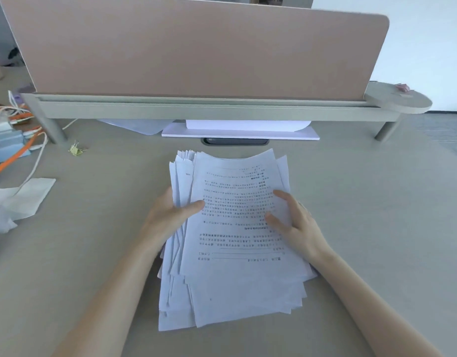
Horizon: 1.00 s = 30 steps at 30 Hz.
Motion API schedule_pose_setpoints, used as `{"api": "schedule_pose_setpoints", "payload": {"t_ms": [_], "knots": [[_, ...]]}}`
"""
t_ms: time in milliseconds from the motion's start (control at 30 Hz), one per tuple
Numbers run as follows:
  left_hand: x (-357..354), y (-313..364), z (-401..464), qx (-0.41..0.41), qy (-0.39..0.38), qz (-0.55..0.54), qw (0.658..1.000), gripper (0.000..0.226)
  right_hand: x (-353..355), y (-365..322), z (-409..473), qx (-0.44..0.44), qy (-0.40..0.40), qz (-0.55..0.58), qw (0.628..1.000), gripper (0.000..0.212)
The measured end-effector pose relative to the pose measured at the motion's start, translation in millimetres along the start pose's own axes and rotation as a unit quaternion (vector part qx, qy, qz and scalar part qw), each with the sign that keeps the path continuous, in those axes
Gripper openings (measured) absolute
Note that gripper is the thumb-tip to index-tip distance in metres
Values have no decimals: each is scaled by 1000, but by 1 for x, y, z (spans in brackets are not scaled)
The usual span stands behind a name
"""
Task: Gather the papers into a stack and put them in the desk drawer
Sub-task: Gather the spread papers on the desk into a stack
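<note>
1. Illumination is bright, even and diffuse; the table [351, 228] shows no hard-edged shadows.
2. The wall [428, 42] at upper right is overexposed to near white, which suggests the brighter side lies there.
3. Soft, narrow shadows lie under the raised shelf [196, 112] and along the left edge of the paper stack [235, 253].
4. Wide-angle distortion bows the shelf and the partition panel [196, 52], most strongly toward the frame edges.
5. Overall sharpness is moderate: printed text on the top sheet is smeared and illegible.
6. No specular glare appears on the matte surfaces.
</note>
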State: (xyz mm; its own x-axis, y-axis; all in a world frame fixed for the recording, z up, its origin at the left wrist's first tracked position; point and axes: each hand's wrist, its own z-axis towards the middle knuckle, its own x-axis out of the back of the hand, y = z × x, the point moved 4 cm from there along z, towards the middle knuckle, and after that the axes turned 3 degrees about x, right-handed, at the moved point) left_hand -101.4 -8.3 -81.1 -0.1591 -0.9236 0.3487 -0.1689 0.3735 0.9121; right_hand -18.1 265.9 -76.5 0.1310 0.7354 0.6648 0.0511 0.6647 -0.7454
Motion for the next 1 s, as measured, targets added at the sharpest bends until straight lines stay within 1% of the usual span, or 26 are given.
{"api": "schedule_pose_setpoints", "payload": {"t_ms": [67, 167, 267, 367, 433, 467, 500, 567, 600, 633, 733, 767, 867, 1000], "knots": [[-5, 1, -2, 0, -7, -5, 1000, 63, -3, -2, -1, 13, -1, -11, 1000, 68], [-11, 7, -7, -5, -17, -6, 1000, 61, -5, -7, -3, 27, -6, -27, 999, 80], [-10, 7, -12, -15, -21, 10, 1000, 70, -4, -7, -5, 22, -11, -13, 1000, 74], [-8, 9, -21, -35, -23, -32, 999, 57, 0, -8, -7, 8, -3, 31, 999, 74], [-8, 12, -31, -46, -29, -82, 995, 50, 5, -10, -11, -4, 16, 90, 996, 75], [-8, 13, -37, -52, -35, -108, 992, 48, 8, -11, -14, -14, 31, 138, 990, 76], [-8, 15, -43, -54, -42, -134, 989, 45, 12, -10, -17, -29, 46, 204, 978, 75], [-8, 20, -56, -57, -57, -185, 979, 37, 19, -8, -21, -67, 56, 341, 936, 73], [-9, 25, -65, -62, -63, -202, 975, 35, 24, -9, -25, -81, 51, 386, 918, 71], [-8, 29, -71, -69, -67, -214, 972, 34, 30, -12, -27, -85, 44, 407, 909, 68], [-1, 44, -89, -94, -56, -224, 968, 36, 47, -35, -33, -41, 26, 407, 912, 43], [3, 50, -93, -104, -46, -226, 967, 34, 51, -45, -35, -23, 27, 409, 912, 39], [20, 73, -105, -137, -7, -241, 961, 26, 66, -78, -38, 19, 44, 432, 900, 44], [41, 107, -119, -194, 30, -260, 945, 27, 88, -118, -42, 105, 70, 436, 891, 48]]}}
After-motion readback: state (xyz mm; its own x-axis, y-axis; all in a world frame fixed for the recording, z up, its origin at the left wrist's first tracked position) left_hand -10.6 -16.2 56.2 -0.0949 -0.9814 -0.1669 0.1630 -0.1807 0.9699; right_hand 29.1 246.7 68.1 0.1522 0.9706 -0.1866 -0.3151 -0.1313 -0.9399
